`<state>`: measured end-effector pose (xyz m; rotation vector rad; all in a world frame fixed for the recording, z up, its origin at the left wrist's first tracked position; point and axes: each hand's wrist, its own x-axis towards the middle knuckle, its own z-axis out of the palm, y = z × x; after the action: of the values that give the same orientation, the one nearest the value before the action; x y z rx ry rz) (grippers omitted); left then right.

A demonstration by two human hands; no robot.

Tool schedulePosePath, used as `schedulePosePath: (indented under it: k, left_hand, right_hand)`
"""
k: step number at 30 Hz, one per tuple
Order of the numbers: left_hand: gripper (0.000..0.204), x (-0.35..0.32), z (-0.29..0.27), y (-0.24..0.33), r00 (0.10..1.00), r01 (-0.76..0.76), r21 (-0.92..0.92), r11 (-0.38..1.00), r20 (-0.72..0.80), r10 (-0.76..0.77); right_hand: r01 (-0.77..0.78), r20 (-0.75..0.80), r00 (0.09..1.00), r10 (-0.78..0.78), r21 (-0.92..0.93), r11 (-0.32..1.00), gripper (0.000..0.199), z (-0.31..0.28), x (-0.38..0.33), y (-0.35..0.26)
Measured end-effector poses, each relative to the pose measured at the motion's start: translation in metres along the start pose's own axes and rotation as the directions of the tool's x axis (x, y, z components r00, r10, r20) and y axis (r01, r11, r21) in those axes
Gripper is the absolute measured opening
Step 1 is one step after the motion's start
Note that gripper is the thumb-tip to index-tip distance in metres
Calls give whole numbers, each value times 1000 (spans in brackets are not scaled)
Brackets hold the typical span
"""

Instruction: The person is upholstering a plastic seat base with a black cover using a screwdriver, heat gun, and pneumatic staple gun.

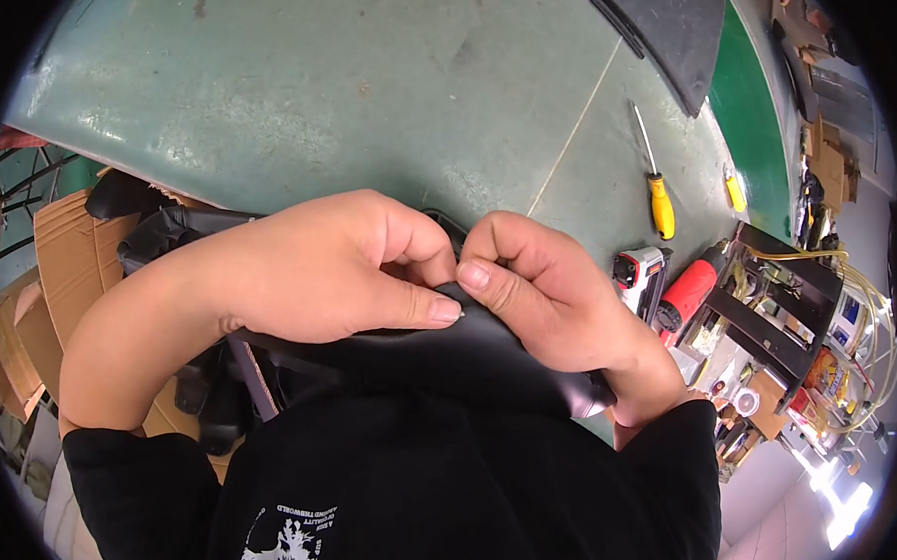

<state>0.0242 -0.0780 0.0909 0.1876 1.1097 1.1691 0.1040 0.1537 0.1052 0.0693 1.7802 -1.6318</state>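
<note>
A smooth, shiny black leather-like cover [452, 358] lies across my front at the near edge of the table. My left hand [363, 274] grips its upper edge, with the thumb on top and the fingers curled under. Close beside it, my right hand [534, 296] pinches the same edge between thumb and bent fingers. The two thumbs almost meet. Folded black material [171, 232] shows past my left forearm and seems to belong to the same piece. What lies beneath the cover is hidden.
A yellow-handled screwdriver [661, 206] rests on the green table [360, 94], with a small yellow tool [735, 191] farther right. A nail-gun-like tool [640, 272] and a red cylinder [687, 295] are near my right arm. A dark panel [673, 30] lies far right; cardboard [67, 247] stands left.
</note>
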Motion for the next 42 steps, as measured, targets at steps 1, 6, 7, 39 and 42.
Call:
schedulePosePath:
  k: [1,6,7,39,42]
  left_hand:
    - [8,1,1,1,1000,-20,-7,1000,-21,20]
    - [6,3,0,6,990,-85,-20,996,-119,82]
    - [5,3,-2,8,988,-103,-30,994,-115,99]
    - [8,9,-12,15,992,-109,-187,976,-83,95]
    - [9,11,-13,16,990,-114,-151,982,-99,100]
  right_hand:
    - [-13,19,1000,12,34,999,19,0,0,0]
    - [-153,130,983,130,187,971,24,-17,6,-5]
    - [-179,145,978,149,219,959,26,-20,7,-6]
    - [-154,215,976,29,592,791,19,-25,23,10]
    - [-221,273,960,66,585,780,17,-29,26,8]
